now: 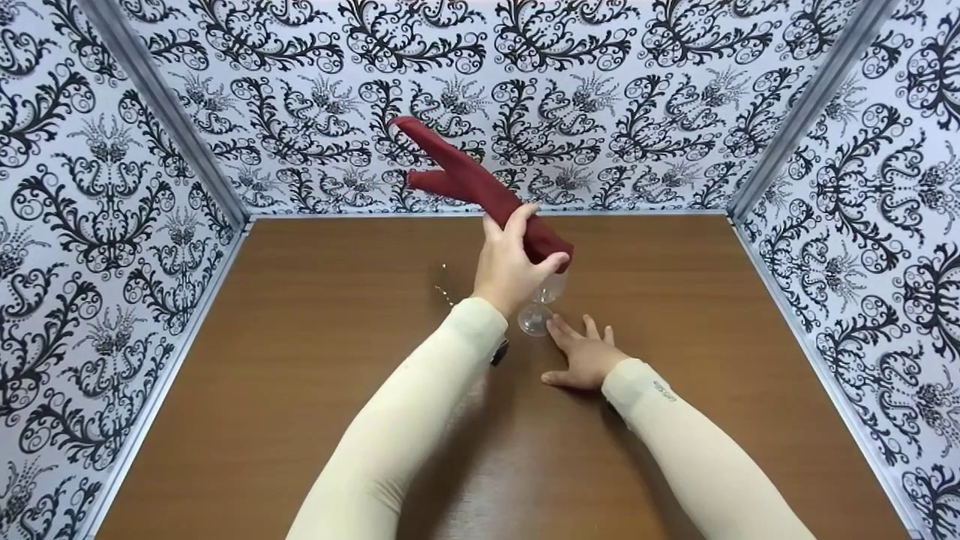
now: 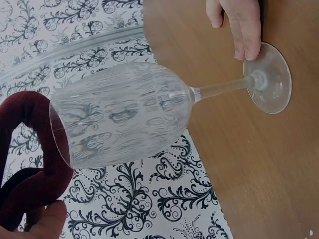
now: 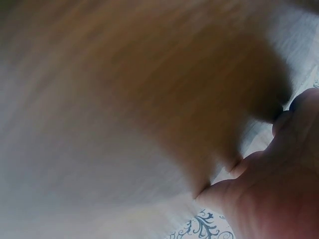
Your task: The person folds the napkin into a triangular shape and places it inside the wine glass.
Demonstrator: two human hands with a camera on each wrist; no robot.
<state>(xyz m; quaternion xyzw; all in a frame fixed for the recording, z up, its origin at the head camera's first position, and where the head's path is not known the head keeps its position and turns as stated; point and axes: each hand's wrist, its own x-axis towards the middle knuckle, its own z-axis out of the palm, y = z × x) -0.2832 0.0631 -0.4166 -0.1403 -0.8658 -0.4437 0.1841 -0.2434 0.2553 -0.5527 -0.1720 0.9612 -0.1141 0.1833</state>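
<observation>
My left hand [image 1: 508,268] grips a rolled dark red cloth [image 1: 472,181], whose two loose ends stick out toward the upper left. Its lower end is at the mouth of an upright clear wine glass [image 2: 124,114]. In the left wrist view the cloth loops at the rim, with fingertips beneath it. My right hand [image 1: 589,356] lies low with fingers spread, and its fingertips press on the glass foot [image 1: 531,321]. Close up in the right wrist view, part of the right hand [image 3: 279,189] shows beside a blurred brown surface.
A small thing with a glinting, beaded edge [image 1: 444,294] lies left of my left wrist on the brown wooden table [image 1: 337,360]. Patterned white-and-black walls [image 1: 300,90] with grey metal frame edges enclose the table at the back and sides.
</observation>
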